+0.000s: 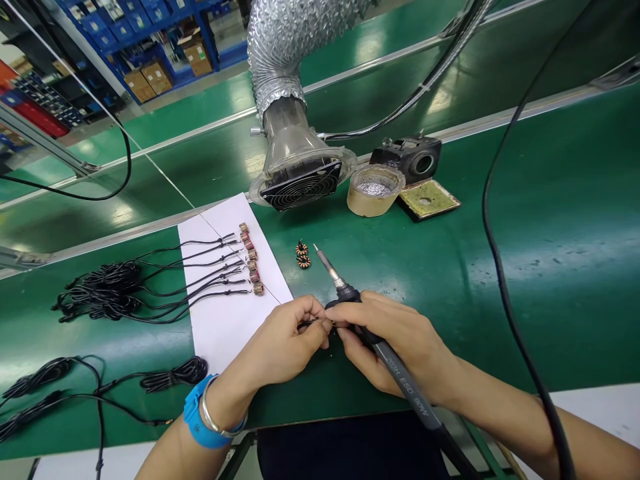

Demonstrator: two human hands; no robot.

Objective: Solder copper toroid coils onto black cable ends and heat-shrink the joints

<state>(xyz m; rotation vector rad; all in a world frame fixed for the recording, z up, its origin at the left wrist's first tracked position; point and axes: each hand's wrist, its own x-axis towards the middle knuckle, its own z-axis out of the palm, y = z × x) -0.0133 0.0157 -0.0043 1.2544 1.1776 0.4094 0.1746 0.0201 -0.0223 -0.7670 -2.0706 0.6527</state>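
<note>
My left hand (287,343) is closed in a pinch on a thin black cable (306,325), whose end lies between the fingertips. My right hand (400,340) is wrapped around a soldering iron (407,387), its metal tip pointing up and away to the left. The right thumb and a finger also pinch at the cable's end, touching the left fingertips; the small part there is mostly hidden. Beyond the hands, two small orange-and-black wound ring coils (303,255) lie on the green bench. Several copper-and-red coils (253,260) stand in a row on white paper (220,333).
Bundled black cables (105,290) have their ends on the paper, and more coiled cables (175,375) lie at the left. A fume extractor (300,173) hangs over the back. Beside it sit a round tub (367,203), a yellow sponge tray (430,200) and an iron holder (407,160).
</note>
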